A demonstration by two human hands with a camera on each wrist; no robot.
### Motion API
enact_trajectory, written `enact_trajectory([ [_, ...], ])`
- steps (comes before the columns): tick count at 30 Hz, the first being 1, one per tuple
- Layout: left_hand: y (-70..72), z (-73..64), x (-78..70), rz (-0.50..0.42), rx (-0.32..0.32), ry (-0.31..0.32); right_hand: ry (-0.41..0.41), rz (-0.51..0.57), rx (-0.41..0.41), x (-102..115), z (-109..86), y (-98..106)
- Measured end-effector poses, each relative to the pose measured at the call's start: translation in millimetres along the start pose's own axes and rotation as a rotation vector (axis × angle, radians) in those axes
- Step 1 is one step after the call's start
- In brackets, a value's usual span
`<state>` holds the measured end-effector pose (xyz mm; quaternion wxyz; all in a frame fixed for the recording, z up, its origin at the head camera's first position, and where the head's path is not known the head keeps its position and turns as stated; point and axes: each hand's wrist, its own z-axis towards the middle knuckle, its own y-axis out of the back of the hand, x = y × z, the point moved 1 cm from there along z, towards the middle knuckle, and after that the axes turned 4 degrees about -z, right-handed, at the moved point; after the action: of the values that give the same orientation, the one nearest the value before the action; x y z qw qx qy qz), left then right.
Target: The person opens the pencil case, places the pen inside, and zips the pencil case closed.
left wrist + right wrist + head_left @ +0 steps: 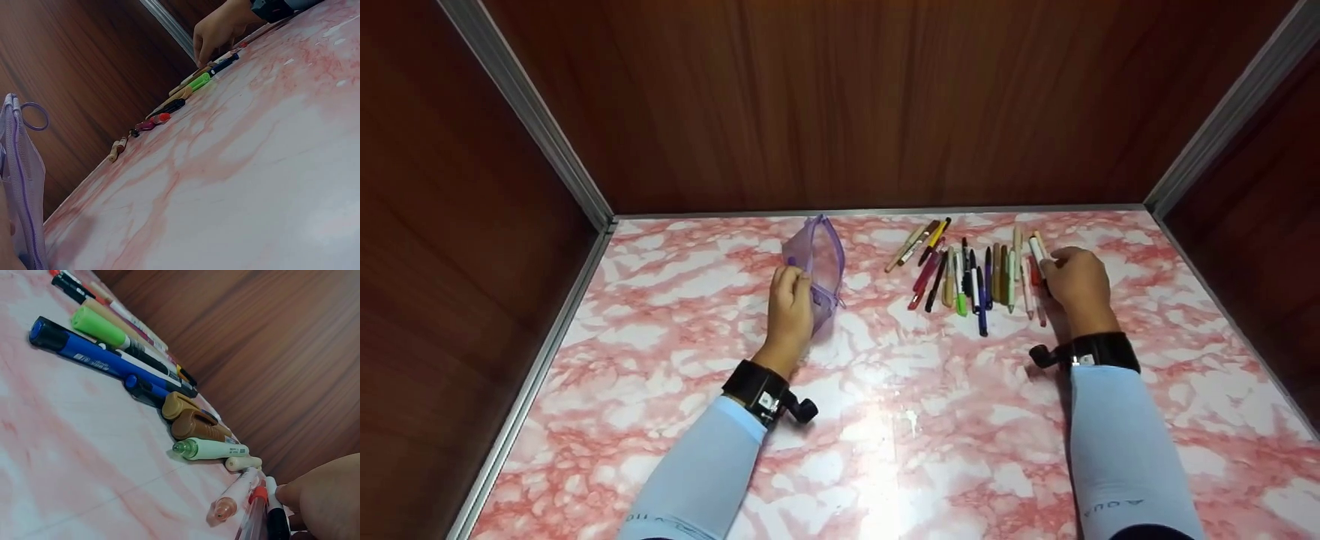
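A purple translucent zip pouch [826, 259] stands on the table with its mouth gaping to the right. My left hand [790, 300] grips its near left side; in the left wrist view the pouch's zipped edge [25, 185] and a purple ring [35, 116] show at the left. At the right end of a spread of pens, my right hand [1078, 285] pinches a white pen with a black end [1037, 250]. The thumb lies against that pen [272, 486] in the right wrist view, the other fingers mostly hidden. A clear pen with a red part [258, 494] lies right beside it.
Several pens and markers lie in a row between the hands, among them a lime-capped one [98, 326], a blue marker [95, 357], a brown one [194, 426] and a pale green one [216, 449]. Wooden panels [840, 105] wall the marbled table [840, 420] at the back and sides.
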<state>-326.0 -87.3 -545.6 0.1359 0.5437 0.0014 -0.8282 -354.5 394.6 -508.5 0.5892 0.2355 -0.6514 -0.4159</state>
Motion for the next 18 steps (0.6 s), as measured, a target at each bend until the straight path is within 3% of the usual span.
enact_trajectory([
  [9,-0.8,-0.3,0.0,-0.004,-0.001,0.016,-0.059,0.002,0.087,1.7,1.5,6.7],
  [15,0.2,-0.9,-1.0,0.002,0.002,0.014,-0.016,-0.045,0.085,-0.2,1.2,5.3],
  [18,0.7,-0.5,4.4,-0.010,-0.002,-0.016,-0.012,-0.025,0.085,-1.5,0.3,5.4],
])
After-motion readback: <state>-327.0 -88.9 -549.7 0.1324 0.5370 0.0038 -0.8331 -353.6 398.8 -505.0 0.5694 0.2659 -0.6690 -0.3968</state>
